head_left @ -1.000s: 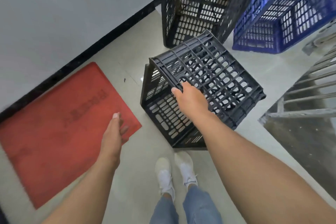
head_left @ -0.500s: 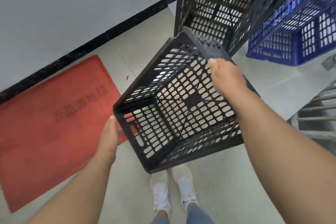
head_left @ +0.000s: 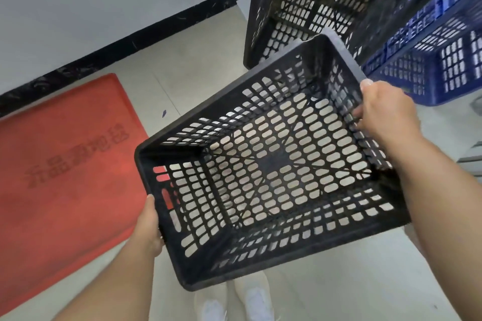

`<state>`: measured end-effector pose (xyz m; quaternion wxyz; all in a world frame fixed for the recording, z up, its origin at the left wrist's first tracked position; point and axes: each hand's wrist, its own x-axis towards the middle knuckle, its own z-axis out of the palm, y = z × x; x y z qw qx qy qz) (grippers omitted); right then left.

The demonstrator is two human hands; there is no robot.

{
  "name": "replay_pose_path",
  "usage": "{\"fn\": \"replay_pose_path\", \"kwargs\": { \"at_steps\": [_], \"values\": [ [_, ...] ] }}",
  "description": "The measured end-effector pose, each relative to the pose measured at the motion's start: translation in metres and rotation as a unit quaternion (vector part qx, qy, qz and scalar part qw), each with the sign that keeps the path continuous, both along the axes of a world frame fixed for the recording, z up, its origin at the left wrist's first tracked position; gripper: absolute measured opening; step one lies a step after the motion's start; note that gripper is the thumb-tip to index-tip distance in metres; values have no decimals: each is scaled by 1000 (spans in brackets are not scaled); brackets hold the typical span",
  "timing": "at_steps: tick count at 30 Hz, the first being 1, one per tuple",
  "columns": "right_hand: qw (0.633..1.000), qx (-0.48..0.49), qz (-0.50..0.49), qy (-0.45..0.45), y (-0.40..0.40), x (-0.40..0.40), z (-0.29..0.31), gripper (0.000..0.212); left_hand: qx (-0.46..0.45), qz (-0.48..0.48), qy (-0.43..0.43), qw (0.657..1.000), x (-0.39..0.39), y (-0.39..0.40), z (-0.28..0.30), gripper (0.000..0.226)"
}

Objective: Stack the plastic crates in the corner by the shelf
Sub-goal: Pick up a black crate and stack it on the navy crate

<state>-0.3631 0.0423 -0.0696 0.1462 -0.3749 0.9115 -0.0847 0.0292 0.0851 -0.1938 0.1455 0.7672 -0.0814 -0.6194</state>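
Since the earlier frame you turned the black crate [head_left: 271,164] mouth-up; left hand [head_left: 149,227] at 8 o'clock and right hand [head_left: 383,114] at 2 o'clock clamped its rim.

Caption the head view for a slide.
Both hands hold a black crate open side up.

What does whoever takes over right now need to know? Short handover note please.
Left hand: gripping the near-left rim of the black crate.
Right hand: gripping its far-right rim.
Crate is off the floor, open side up, empty, tilted toward the camera.
Ahead: another black crate by the wall, with a blue crate to its right. Red mat on the floor at left.
Done: crate lifted.
Left: set the held crate on the black crate ahead, then stack any others.
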Motion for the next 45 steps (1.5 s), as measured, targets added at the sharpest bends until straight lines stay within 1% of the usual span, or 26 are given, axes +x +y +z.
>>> {"fn": "replay_pose_path", "kwargs": {
  "at_steps": [2, 5, 7, 11, 13, 15, 18, 21, 23, 26, 28, 31, 33, 38, 43, 45],
  "values": [
    [999, -1, -31, -39, 6, 1, -5, 58, -14, 15, 19, 1000, 9, -5, 0, 61],
    [990, -17, -69, -119, 19, 17, -9, 53, -36, 17, 23, 999, 35, -15, 9, 59],
    [983, -18, -88, -160, 27, 32, -12, 50, -26, 3, 10, 1000, 60, -21, 23, 58],
    [967, -16, -96, -236, 29, 71, -16, 31, -28, -1, -21, 999, 112, -32, 59, 51],
    [958, -6, -115, -264, 23, 89, -16, 27, -36, 6, -42, 998, 137, -36, 81, 51],
    [953, 17, -105, -282, 14, 111, -15, 26, -43, 34, -61, 997, 163, -38, 101, 49],
    [945, 30, -66, -319, -3, 152, -12, 19, -60, 74, -61, 994, 210, -40, 123, 46],
    [942, 48, -10, -332, -21, 199, -9, 23, -67, 102, -66, 990, 263, -39, 130, 45],
    [940, 65, 12, -336, -31, 231, -9, 27, -66, 118, -76, 988, 298, -39, 131, 45],
    [931, 65, 24, -358, -49, 286, -9, 30, -74, 148, -91, 982, 350, -44, 130, 46],
    [924, 44, -8, -380, -62, 327, -9, 31, -70, 169, -84, 979, 388, -49, 127, 46],
    [902, 23, -73, -424, -84, 388, -11, 30, -68, 179, -83, 978, 444, -56, 123, 43],
    [894, 25, -84, -440, -100, 423, -18, 30, -77, 185, -86, 976, 479, -65, 118, 40],
    [897, 36, -60, -437, -135, 494, -50, 31, -90, 182, -82, 976, 546, -90, 96, 36],
    [909, 42, -17, -415, -160, 540, -100, 29, -79, 188, -89, 975, 591, -108, 47, 36],
    [912, 40, -13, -409, -167, 550, -120, 31, -84, 170, -96, 977, 600, -113, 26, 35]
  ]
}}
